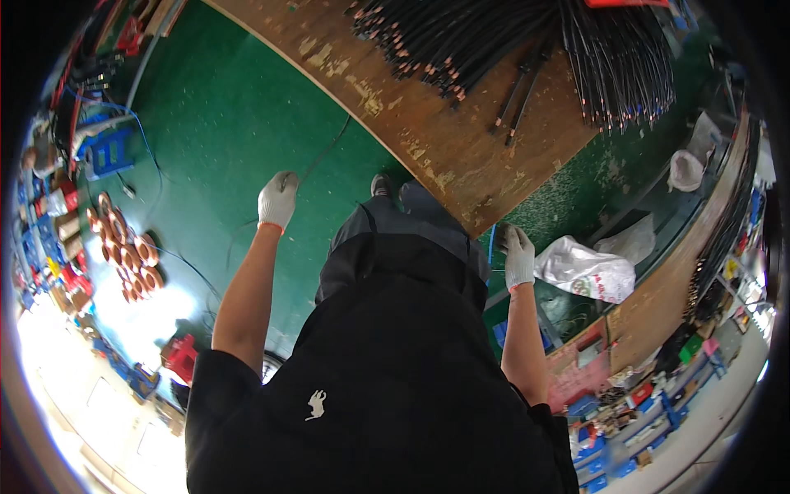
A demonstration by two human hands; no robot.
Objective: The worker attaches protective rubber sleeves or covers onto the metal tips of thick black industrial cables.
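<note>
My left hand (278,202), in a white knit glove, is closed out over the green floor to the left of my body. A thin dark cable (331,146) runs from its fingers toward the table edge, and a dark strand shows again below the hand. On the other side my right hand (517,257), gloved the same way, hangs beside the near corner of the wooden table (485,177) with its fingers curled. Next to it a thin blue line (492,245), perhaps a cable, shows by the table corner. What the right fingers hold, if anything, is hidden.
Bundles of black cables (502,49) with copper-coloured ends lie on the worn table. White plastic sacks (586,270) sit to the right. Copper-coloured coils (123,251) and a blue stool (107,154) stand on the floor at left. Shelves with bins line the lower right.
</note>
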